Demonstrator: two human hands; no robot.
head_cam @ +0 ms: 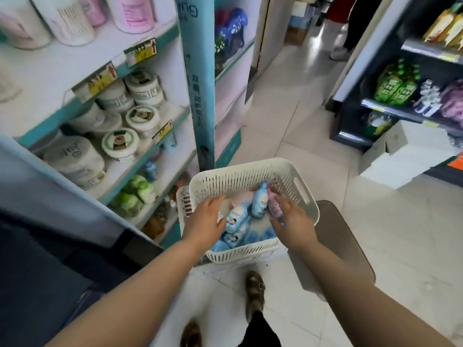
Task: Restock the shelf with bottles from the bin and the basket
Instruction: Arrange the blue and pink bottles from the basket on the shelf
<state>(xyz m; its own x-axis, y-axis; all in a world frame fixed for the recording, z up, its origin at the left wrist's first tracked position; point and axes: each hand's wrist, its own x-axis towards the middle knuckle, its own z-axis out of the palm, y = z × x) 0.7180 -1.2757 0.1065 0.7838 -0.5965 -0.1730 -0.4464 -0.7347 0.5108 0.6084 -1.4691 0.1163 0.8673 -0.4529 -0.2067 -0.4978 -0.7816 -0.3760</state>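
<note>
Bottles (259, 202) lie heaped in the basket (250, 164) near the shelf (120, 171); we reach in, left hand (205, 220) and right hand (293, 222) spread, gripping nothing.

The left hand (204, 221) covers part of the blue bottles (236, 216) in the white basket (250, 169), and the right hand (293, 224) hides the lower end of the pink bottle (272, 202) (whether either hand grips anything cannot be told). A slatted container (184, 200) under the basket shows only a corner. The price tags (140, 51) are too blurred to read. The top-shelf tubs (70, 23) are cut off by the upper edge.
</note>
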